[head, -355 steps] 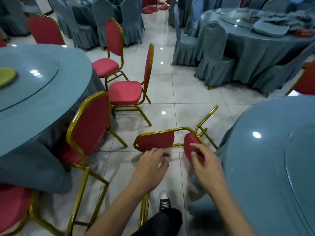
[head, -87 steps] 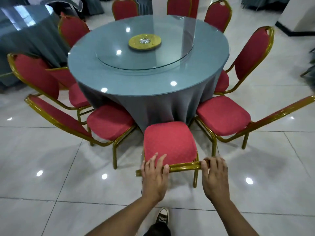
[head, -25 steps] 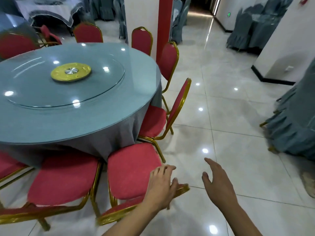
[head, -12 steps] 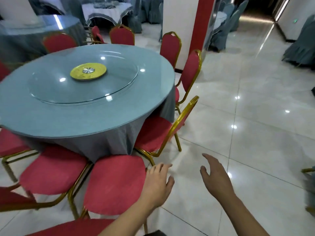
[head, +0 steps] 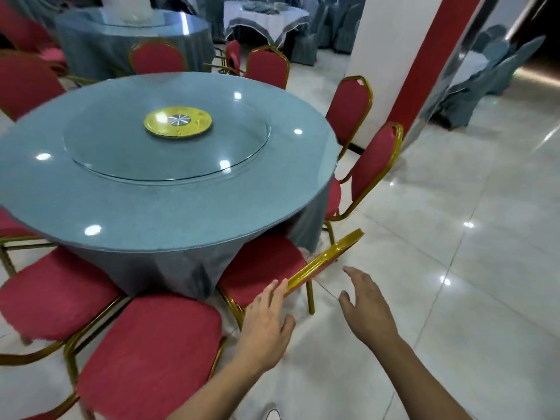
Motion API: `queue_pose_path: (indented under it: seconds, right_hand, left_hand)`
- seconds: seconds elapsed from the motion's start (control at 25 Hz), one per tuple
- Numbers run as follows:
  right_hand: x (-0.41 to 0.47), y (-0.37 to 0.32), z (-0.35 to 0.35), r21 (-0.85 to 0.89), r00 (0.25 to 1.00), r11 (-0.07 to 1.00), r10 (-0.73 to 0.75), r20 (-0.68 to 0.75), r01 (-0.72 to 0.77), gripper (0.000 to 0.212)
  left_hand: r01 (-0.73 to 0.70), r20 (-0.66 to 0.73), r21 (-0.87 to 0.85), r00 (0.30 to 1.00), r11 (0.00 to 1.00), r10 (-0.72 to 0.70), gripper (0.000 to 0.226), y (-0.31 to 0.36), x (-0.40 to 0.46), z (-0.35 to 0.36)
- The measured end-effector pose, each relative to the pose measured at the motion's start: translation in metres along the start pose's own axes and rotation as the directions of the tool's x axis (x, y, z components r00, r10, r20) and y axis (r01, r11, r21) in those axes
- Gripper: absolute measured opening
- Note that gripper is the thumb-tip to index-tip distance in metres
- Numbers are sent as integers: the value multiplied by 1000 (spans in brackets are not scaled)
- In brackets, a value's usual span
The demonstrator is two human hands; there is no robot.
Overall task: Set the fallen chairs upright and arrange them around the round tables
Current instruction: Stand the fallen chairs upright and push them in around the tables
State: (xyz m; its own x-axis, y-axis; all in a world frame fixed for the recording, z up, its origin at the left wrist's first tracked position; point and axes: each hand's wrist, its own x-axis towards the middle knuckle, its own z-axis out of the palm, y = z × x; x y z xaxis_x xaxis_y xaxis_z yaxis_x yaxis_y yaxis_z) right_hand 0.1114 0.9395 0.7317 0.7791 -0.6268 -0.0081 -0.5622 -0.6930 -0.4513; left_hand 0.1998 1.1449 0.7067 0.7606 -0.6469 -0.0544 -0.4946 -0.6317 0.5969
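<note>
Red chair [head: 266, 265] w/ gold frame stands upright, seat tucked under round table [head: 169, 189]; left hand [head: 266, 325] lies flat w/ straight fingers by its backrest rail, gripping nothing, and right hand [head: 366, 310] hovers open just beside, apart from it. Risk: a hard shove could skid it on the glossy tile floor [head: 454, 298] into the next chair [head: 372, 165] or snag the tablecloth. Room: banquet hall, more chairs ringing the table, red-white pillar [head: 403, 56] behind.

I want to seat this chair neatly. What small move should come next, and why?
Probably close both hands on the chair's gold backrest rail and nudge it in. The left hand only touches the rail, fingers straight; the right hand hovers apart, open. Its seat sits partly under the round table.
</note>
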Motion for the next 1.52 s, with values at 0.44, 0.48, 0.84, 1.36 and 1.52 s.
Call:
queue_pose_path:
  seconds: [0.44,0.48,0.84,1.36,1.52]
  right_hand:
    - [199,80,-6,-365,920,869,-218,326,335,68]
    - [210,82,-2,-330,889,852,-286,357,406,57]
    - [158,149,-32,-65,610,638,-695,381,767,44]
    - [283,238,-61,-117,749,757,-589,304,643,49]
    - [334,235,-52,-175,744,773,-484,460,610,39]
  left_hand:
    - [335,2,42,942,941,-335,60,48,71,65]
    - [381,-23,15,924,924,-381,58,49,75,69]
    - [698,-338,-185,616,692,-711,64,66,77,116]
    - [725,-287,-244,580,644,-762,43,154,218,166]
    - [768,-345,-260,493,585,-799,44,162,256,177]
